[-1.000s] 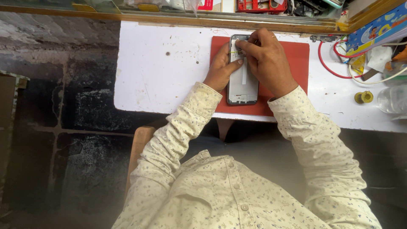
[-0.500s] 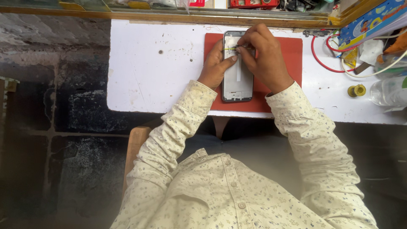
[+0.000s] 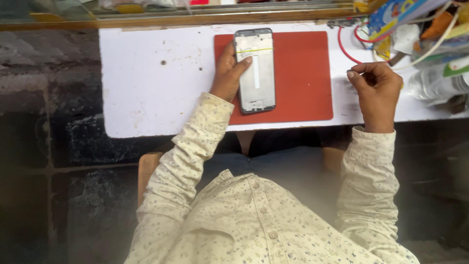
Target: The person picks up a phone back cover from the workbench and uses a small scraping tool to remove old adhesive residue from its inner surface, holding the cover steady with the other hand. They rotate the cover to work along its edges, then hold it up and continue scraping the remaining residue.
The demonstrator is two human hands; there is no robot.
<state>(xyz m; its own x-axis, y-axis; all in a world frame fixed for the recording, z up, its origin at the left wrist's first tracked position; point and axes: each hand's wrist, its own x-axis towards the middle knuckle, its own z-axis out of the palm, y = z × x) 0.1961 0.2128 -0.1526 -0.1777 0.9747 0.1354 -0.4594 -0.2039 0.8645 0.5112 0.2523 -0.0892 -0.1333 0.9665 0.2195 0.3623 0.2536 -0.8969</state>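
Observation:
A grey phone frame with its inner metal plate showing lies lengthwise on a red mat on a white table. A thin yellow rubber band runs across its upper end. My left hand grips the frame's left edge, thumb resting on the plate. My right hand hovers off the mat's right edge, fingers curled and thumb pinched to forefinger; nothing shows between them.
A red wire loops just right of the mat. Clutter fills the table's right end: a clear plastic bottle, cables and a colourful box. A wooden rail borders the far edge. A wooden seat sits under me.
My right hand has left the top of the phone frame and moved right, off the mat. The frame is now uncovered, and my left hand still holds its left edge.

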